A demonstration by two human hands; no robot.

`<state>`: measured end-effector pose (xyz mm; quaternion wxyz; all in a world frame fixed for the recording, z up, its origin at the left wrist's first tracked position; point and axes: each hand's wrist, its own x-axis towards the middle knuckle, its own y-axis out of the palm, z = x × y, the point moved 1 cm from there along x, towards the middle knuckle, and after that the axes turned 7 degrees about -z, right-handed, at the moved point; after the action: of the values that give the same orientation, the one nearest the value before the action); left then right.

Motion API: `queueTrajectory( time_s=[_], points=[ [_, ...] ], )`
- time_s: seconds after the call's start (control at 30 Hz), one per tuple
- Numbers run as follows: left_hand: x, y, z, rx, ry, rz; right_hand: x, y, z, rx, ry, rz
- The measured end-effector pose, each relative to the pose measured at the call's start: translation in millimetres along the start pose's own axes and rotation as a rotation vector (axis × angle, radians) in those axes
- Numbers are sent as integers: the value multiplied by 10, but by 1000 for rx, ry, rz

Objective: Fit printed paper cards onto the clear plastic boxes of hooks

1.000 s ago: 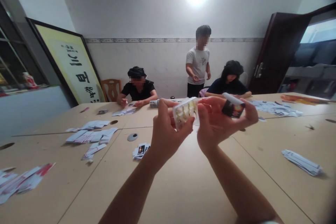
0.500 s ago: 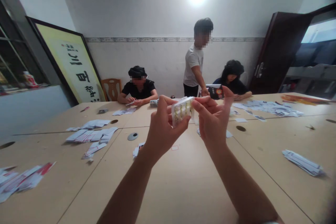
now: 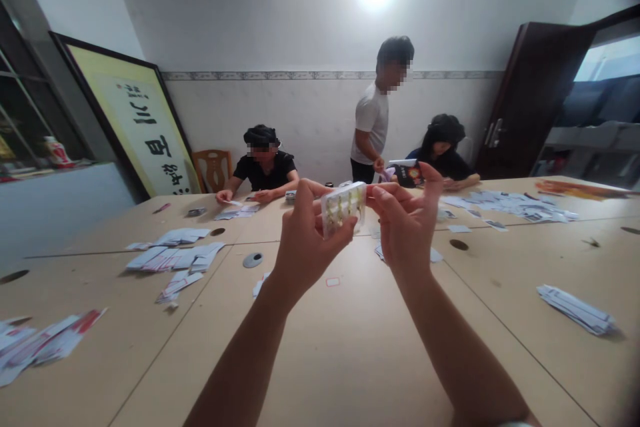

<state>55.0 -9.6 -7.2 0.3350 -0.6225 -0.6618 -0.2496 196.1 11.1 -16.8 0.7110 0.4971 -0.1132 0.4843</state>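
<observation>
The bare left hand [image 3: 311, 240] and bare right hand [image 3: 407, 230] join uncovered, smoothly tapering forearms [image 3: 240, 353], the right one bordered at the near edge by a small whitish patch [image 3: 517, 423] of indistinct material.

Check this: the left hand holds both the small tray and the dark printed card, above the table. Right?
Not quite: the dark printed card is in the right hand, as the head view shows. The left hand does hold the small tray, above the table.
</observation>
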Motion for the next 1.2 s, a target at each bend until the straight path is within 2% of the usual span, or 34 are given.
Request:
queueTrajectory(
  time_s=[0.13,0.27,0.43,0.5,0.57,0.7,0.83,0.97,1.1,1.2],
  points=[
    [89,-91,47,-34,-54,-32,107,-59,-74,-85,-115,-26],
    [189,-202,118,-80,-127,3,201,-118,-195,-158,-200,-25],
    [284,-313,229,-82,-216,86,257,-159,-406,-231,-85,78],
    [316,-358,269,-76,-239,77,288,-206,-498,-297,-33,123],
    [345,-408,298,-63,-245,35,325,-275,-585,-448,20,200],
    [381,-488,338,-46,-238,-28,383,-403,-695,-751,155,451],
    [389,-499,367,-48,-226,-27,401,-428,-683,-787,264,477],
    [391,-470,404,-20,-249,15,381,-391,-626,-801,191,534],
    [413,-475,494,1,-302,0,333,-397,-605,-920,246,733],
    [438,-497,583,-26,-397,-1,296,-409,-619,-1061,226,854]
  ],
)
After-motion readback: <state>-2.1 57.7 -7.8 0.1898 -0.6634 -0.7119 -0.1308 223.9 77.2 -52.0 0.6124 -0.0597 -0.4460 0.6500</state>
